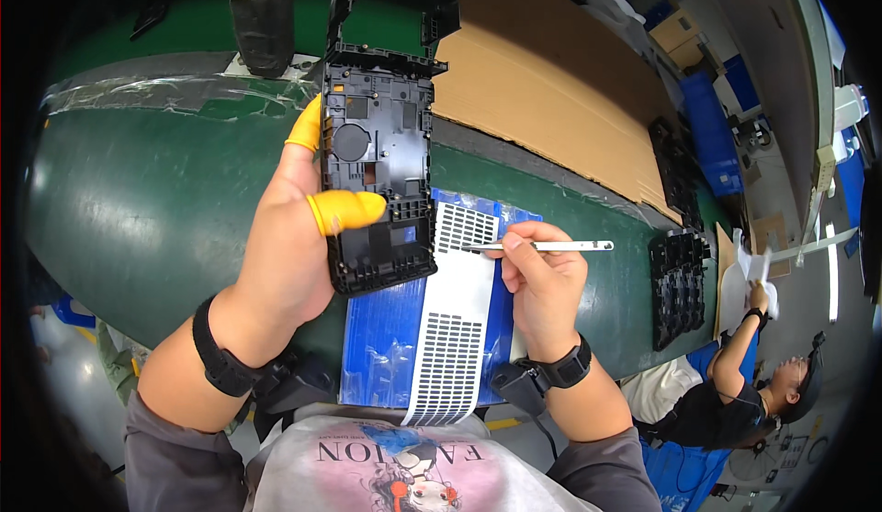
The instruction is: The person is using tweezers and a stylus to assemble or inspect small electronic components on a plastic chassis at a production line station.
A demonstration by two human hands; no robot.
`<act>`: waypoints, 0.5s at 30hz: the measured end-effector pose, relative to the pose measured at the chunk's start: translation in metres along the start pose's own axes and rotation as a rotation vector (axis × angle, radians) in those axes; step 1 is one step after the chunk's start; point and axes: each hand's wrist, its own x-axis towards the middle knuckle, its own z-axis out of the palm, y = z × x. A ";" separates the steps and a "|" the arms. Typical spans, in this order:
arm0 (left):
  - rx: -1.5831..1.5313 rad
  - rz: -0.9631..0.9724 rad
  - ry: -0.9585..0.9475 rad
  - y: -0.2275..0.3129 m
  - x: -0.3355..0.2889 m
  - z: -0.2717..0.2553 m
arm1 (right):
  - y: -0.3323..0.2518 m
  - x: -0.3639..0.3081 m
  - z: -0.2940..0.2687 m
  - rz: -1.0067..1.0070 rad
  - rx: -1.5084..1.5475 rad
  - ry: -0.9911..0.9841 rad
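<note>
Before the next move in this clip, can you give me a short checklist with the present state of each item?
1. Left hand grips the black plastic frame firmly, thumb across its face: ok.
2. Right hand holds the thin silver tweezers: ok.
3. Tweezer tip lies over the white sheet of small black stickers: ok.
4. A sticker is already picked up on the tip: cannot tell.
5. Sticker sheet rests flat on the blue board: ok.
6. Yellow finger cots on the left thumb and forefinger: ok.
</note>
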 end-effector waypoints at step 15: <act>-0.158 -0.012 0.161 0.003 0.001 0.005 | 0.004 0.004 0.000 0.018 0.002 0.002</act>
